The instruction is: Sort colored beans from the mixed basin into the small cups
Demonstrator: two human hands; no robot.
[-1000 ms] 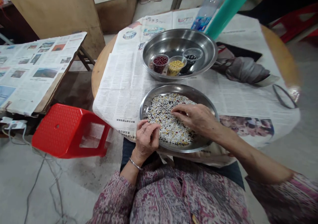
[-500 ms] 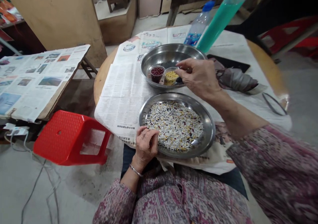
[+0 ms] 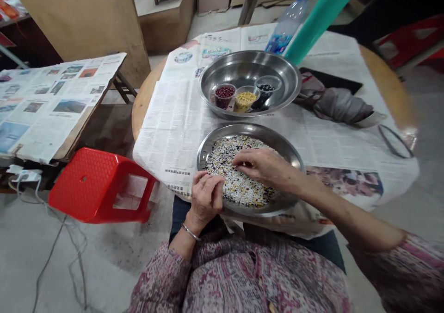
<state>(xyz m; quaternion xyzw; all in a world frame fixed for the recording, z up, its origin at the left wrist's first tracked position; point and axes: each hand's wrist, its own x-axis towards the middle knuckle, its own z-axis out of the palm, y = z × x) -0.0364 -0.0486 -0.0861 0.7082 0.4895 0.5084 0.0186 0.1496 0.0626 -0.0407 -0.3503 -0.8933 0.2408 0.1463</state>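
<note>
Tray (image 3: 286, 147) w/ mixed grains (image 3: 225, 158) sits at the near edge of the bench (image 3: 148, 90); it's my ref pt. R hand (image 3: 239, 161) is over the mix mid-tray, thumb & fingers close together; can't tell from my feed if they're closed on a grain, & it blocks my view of what's under it. L hand (image 3: 207, 196) is curled at tray's near-left rim; can't tell if it grips anything. Steel bowl (image 3: 239, 66) just beyond tray, w/ cup of red beans (image 3: 224, 100), cup of yellow beans (image 3: 244, 102) & cup of black beans (image 3: 266, 88) inside. Also crowding the bench: bottle (image 3: 286, 28) & green tube (image 3: 312, 25) beyond tray, past the bowl; grey cloth bundle (image 3: 343, 104) beyond & R of tray. Red stool (image 3: 90, 183) on floor, well L of tray; 2nd bench (image 3: 45, 102), papered, farther L.
</note>
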